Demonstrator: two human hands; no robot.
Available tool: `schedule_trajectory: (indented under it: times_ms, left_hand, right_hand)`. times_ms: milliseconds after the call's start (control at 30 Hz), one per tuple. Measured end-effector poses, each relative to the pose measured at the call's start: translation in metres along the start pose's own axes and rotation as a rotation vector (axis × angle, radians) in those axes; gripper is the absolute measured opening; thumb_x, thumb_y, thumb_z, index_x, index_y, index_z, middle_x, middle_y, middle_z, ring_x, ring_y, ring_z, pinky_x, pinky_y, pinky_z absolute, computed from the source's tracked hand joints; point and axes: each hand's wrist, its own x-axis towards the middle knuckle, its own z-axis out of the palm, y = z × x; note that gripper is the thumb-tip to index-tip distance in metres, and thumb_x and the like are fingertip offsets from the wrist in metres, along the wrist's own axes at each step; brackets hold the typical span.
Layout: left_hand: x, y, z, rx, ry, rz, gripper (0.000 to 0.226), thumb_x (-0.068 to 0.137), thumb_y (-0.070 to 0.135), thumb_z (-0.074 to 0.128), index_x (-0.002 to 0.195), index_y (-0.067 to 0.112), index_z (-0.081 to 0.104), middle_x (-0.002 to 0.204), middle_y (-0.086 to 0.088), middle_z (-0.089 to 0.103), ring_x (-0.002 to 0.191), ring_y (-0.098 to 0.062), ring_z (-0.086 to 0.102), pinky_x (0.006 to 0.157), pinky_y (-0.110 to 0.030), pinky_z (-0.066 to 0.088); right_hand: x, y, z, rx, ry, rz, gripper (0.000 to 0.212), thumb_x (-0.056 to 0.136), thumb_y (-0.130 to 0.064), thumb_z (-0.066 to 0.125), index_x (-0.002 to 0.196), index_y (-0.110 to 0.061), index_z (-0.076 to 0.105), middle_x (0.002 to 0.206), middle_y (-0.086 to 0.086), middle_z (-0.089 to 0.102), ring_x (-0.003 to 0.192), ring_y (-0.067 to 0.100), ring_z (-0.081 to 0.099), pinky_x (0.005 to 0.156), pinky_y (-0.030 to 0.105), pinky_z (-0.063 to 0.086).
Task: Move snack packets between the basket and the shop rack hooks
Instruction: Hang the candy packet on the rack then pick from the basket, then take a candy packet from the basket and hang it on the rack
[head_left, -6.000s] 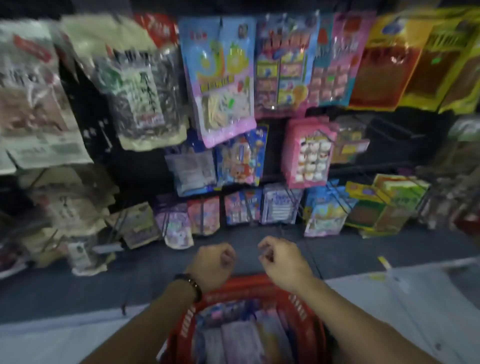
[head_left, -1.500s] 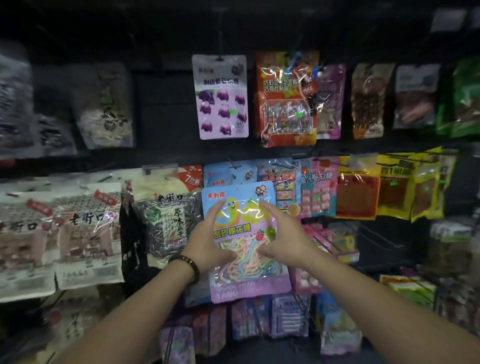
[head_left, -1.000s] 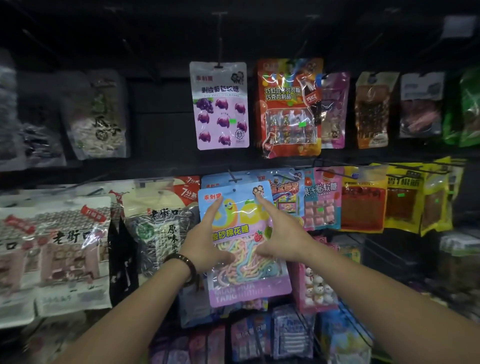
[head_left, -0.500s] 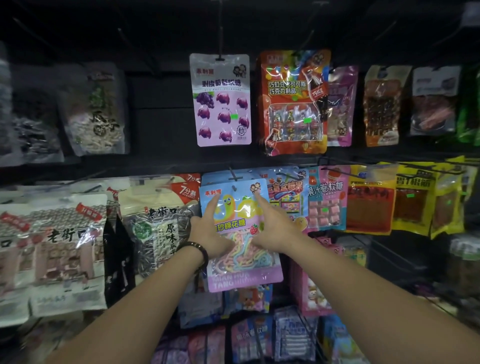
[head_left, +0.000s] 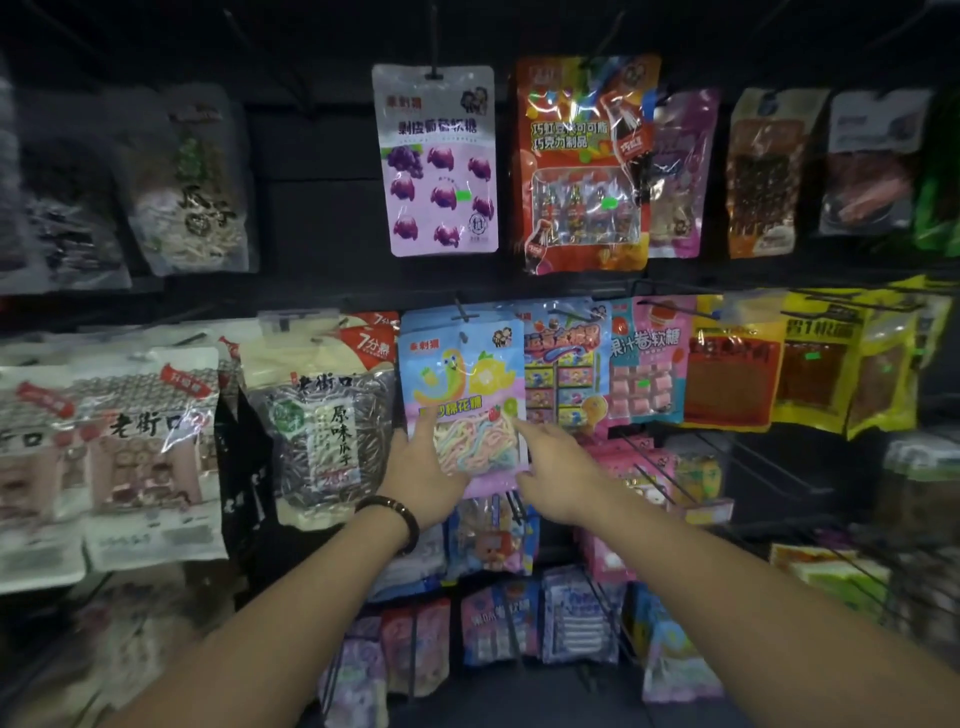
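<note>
Head: packet (head_left: 463, 391) between left hand (head_left: 422, 474), right hand (head_left: 557, 467).

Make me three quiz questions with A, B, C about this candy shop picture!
1. Where is the purple grape packet?
A) above the blue packet
B) below it
C) on the floor

2. What colour is the bracelet?
A) dark
B) yellow
C) white

3. How is the right hand?
A) a tight fist
B) fingers stretched out
C) holding a basket

Answers:
1 A, it hangs on the row straight over the blue packet.
2 A, the bracelet looks dark against the wrist.
3 B, its fingers reach straight towards the blue packet.
</note>
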Motion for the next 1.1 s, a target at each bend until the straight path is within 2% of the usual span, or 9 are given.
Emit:
schedule_trajectory:
  times_ms: [67, 200, 333, 500, 600, 700, 867, 967, 1100]
  left_hand:
    - [-0.038, 0.002, 0.003, 0.014, -0.015, 0.019, 0.063, 0.082, 0.033, 0.075, 0.141, 0.026, 0.054, 0.13, -0.005, 0.056, 0.116, -0.026, 0.064, 0.1, -0.036, 0.054]
    - [-0.11, -0.019, 0.025, -0.027, -0.059, 0.131, 0.022, 0.092, 0.014, 0.074, 0.11, 0.023, 0.067, 0.113, 0.004, 0.063, 0.087, -0.012, 0.071, 0.075, -0.01, 0.051]
    - [-0.17, -0.075, 0.068, 0.012, -0.231, 0.07, 0.011, 0.09, 0.021, 0.07, 0.095, 0.031, 0.069, 0.093, 0.014, 0.074, 0.083, -0.007, 0.071, 0.081, -0.026, 0.057]
    - [-0.246, -0.153, 0.146, 0.087, -0.501, -0.131, 0.027, 0.099, 0.02, 0.069, 0.085, 0.041, 0.058, 0.077, 0.015, 0.057, 0.073, 0.0, 0.052, 0.073, -0.012, 0.042]
    - [-0.289, -0.205, 0.194, 0.078, -0.662, -0.269, 0.004, 0.089, 0.039, 0.071, 0.092, 0.041, 0.072, 0.082, 0.019, 0.062, 0.086, -0.007, 0.065, 0.086, -0.027, 0.051]
    - [-0.319, -0.247, 0.234, 0.095, -0.784, -0.383, 0.022, 0.087, 0.044, 0.066, 0.103, 0.03, 0.072, 0.1, 0.0, 0.076, 0.103, -0.025, 0.073, 0.093, -0.038, 0.056]
    - [-0.317, -0.272, 0.279, 0.231, -0.851, -0.455, 0.057, 0.093, 0.044, 0.07, 0.141, 0.016, 0.061, 0.145, -0.01, 0.059, 0.135, -0.028, 0.057, 0.109, -0.032, 0.047]
    - [-0.303, -0.301, 0.308, 0.373, -0.902, -0.506, 0.075, 0.093, 0.045, 0.073, 0.157, 0.021, 0.043, 0.159, -0.014, 0.037, 0.145, -0.035, 0.046, 0.119, -0.039, 0.042]
    - [-0.297, -0.337, 0.339, 0.552, -0.848, -0.506, 0.089, 0.091, 0.044, 0.07, 0.164, 0.021, 0.025, 0.164, -0.015, 0.033, 0.148, -0.043, 0.04, 0.118, -0.052, 0.043]
  right_hand:
    - [-0.025, 0.006, 0.015, -0.017, 0.075, -0.048, 0.06, 0.103, -0.022, 0.057, 0.16, -0.023, 0.038, 0.152, 0.01, 0.045, 0.134, 0.032, 0.055, 0.105, 0.047, 0.053]
    - [-0.079, 0.015, 0.056, 0.027, 0.113, -0.115, 0.027, 0.099, -0.028, 0.058, 0.125, -0.025, 0.064, 0.115, -0.007, 0.056, 0.104, 0.019, 0.064, 0.087, 0.042, 0.057]
    - [-0.13, 0.04, 0.135, 0.146, 0.033, -0.051, 0.019, 0.091, -0.029, 0.06, 0.108, -0.027, 0.068, 0.099, -0.008, 0.067, 0.089, 0.019, 0.066, 0.082, 0.037, 0.057]
    - [-0.203, 0.087, 0.254, 0.213, -0.202, 0.131, 0.015, 0.09, -0.021, 0.067, 0.102, -0.026, 0.074, 0.097, -0.007, 0.078, 0.089, 0.016, 0.073, 0.082, 0.026, 0.056]
    - [-0.241, 0.118, 0.321, 0.227, -0.279, 0.243, 0.02, 0.084, -0.022, 0.06, 0.097, -0.029, 0.075, 0.093, -0.005, 0.079, 0.087, 0.018, 0.074, 0.079, 0.026, 0.055]
    - [-0.269, 0.137, 0.372, 0.229, -0.388, 0.354, 0.012, 0.09, -0.026, 0.065, 0.094, -0.036, 0.07, 0.095, -0.006, 0.079, 0.088, 0.017, 0.074, 0.077, 0.025, 0.055]
    - [-0.298, 0.158, 0.428, 0.283, -0.485, 0.514, 0.015, 0.092, -0.017, 0.07, 0.104, -0.021, 0.077, 0.11, 0.001, 0.08, 0.106, 0.019, 0.074, 0.095, 0.024, 0.049]
    - [-0.307, 0.164, 0.447, 0.299, -0.571, 0.566, 0.007, 0.093, -0.02, 0.073, 0.095, -0.024, 0.069, 0.094, -0.004, 0.073, 0.095, 0.018, 0.072, 0.08, 0.019, 0.045]
    - [-0.307, 0.165, 0.472, 0.366, -0.581, 0.574, 0.014, 0.095, -0.03, 0.075, 0.089, -0.025, 0.063, 0.083, -0.004, 0.066, 0.08, 0.014, 0.063, 0.067, 0.021, 0.04]
